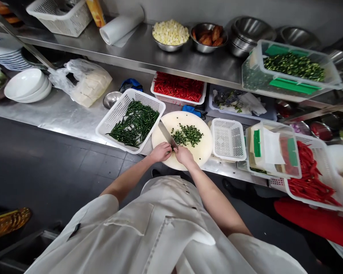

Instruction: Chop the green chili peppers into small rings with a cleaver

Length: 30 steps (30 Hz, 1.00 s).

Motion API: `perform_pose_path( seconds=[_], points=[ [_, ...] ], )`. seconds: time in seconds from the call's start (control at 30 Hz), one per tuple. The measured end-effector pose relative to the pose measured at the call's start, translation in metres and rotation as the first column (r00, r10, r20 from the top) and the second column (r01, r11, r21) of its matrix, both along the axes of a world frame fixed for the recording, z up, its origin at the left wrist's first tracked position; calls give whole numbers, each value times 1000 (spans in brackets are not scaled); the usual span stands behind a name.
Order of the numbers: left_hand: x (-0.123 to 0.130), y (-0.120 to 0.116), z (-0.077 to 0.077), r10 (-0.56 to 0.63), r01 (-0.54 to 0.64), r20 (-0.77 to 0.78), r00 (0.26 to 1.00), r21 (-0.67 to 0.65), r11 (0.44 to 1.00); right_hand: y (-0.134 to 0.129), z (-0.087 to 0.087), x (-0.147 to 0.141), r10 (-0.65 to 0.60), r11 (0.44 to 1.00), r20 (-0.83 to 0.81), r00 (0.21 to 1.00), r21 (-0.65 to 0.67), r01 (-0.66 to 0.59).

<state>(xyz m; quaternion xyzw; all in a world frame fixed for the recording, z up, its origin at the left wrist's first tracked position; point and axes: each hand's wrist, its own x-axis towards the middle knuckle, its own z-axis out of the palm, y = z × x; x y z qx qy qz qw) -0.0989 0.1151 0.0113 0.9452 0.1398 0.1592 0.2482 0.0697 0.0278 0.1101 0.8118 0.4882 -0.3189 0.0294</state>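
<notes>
On the round board [204, 149], chopped peppers [193, 135] lie scattered; many whole peppers [135, 123] remain in the basket [118, 110]. Right hand [183, 155] grips the knife [168, 135]; left hand [161, 152] curls beside it, hold unclear.

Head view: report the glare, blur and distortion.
Head view: glare whitens the counter at left; head view: the plate at the right edge looks soft and stretched; head view: the coat looms large at the bottom, likely wide-angle distortion; head view: the knife and both hands, left and right, look fairly clear.
</notes>
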Motion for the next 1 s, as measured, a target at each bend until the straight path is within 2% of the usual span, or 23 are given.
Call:
perform_pose_path(
  seconds=[0.13,0.3,0.53,1.0],
  points=[
    [-5,0,2,-5,6,-30,1000,36,999,-1,2,-2,26,999,-29,999,21,-25],
    [-11,-2,4,41,-35,-67,997,79,996,-8,0,-8,-1,1000,-40,999,-9,1],
    [-26,-7,8,167,-161,-95,981,74,984,-18,2,-17,-4,1000,-58,998,6,5],
    [-45,-18,11,226,-222,-120,967,49,974,-27,0,-27,48,998,-65,997,39,-45]
  ],
)
